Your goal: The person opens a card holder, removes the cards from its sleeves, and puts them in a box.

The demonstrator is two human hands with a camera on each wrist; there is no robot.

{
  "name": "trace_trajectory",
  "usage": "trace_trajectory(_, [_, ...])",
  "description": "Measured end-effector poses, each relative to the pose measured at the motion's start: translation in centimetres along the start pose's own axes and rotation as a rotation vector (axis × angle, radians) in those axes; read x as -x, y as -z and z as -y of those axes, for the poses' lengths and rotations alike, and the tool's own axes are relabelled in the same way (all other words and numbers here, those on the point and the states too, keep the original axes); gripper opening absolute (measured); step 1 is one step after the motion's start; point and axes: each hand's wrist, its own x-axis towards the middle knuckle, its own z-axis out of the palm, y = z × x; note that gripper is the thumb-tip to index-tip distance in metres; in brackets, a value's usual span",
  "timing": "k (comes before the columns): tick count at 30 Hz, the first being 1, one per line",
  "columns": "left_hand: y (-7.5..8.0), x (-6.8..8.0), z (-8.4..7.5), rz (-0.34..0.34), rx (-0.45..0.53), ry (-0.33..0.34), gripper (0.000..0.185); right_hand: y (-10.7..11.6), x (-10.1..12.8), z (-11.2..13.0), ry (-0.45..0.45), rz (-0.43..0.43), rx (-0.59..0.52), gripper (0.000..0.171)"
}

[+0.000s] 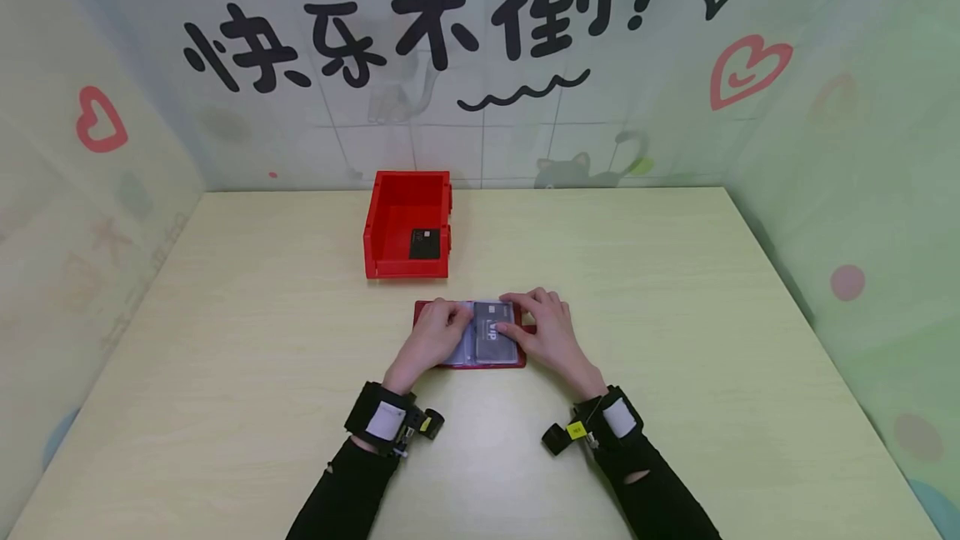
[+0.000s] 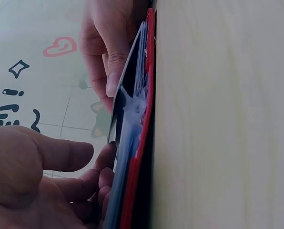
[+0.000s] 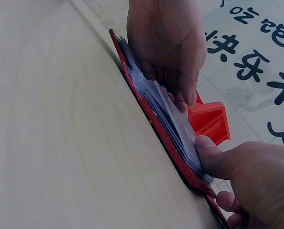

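Red card holder (image 1: 495, 367) with clear sleeves (image 1: 464, 348), dark "Vip" card (image 1: 492, 349)

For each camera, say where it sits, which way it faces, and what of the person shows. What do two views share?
Head: worn on the head, facing forward and down at table and wallet; left hand, right hand and sleeves show.
Left wrist: worn there, facing along the wallet's edge toward the right hand; both hands show.
Right wrist: worn there, facing along that edge toward the left hand; both hands show.
Shared by head and right wrist: red box.
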Motion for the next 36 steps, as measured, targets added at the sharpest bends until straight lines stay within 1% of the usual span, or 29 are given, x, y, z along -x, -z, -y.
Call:
trace_trajectory(4, [-0.04, 0.01, -0.01, -0.003, -0.031, -0.017, 0.025, -0.03, -0.02, 0.01, 0.012, -0.001, 0.005, 0.043])
trace_trajectory(9, [-0.21, 0.03, 0.0, -0.003, -0.077, -0.056, 0.025, -0.04, -0.07, -0.01, 0.031, 0.008, 0.023, 0.043])
trace_trajectory(14, [-0.37, 0.02, 0.09, -0.009, -0.095, -0.082, 0.024, 0.01, -0.05, -0.02, 0.041, 0.013, 0.033, 0.043])
trace_trajectory(21, [-0.45, 0.06, 0.05, -0.006, -0.099, -0.06, 0.023, -0.1, -0.06, -0.14, 0.036, 0.025, 0.052, 0.045])
trace_trajectory(25, [-0.48, 0.06, 0.04, 0.0, -0.102, -0.037, 0.023, -0.07, -0.07, -0.08, 0.023, 0.04, 0.055, 0.048])
trace_trajectory(30, [-0.37, 0.08, 0.03, 0.003, -0.108, -0.007, 0.023, -0.06, -0.03, -0.01, 0.022, 0.041, 0.067, 0.049])
trace_trajectory(36, [-0.12, 0.17, -0.05, -0.007, -0.077, 0.002, 0.022, 0.03, -0.03, 0.1, 0.019, 0.047, 0.057, 0.05])
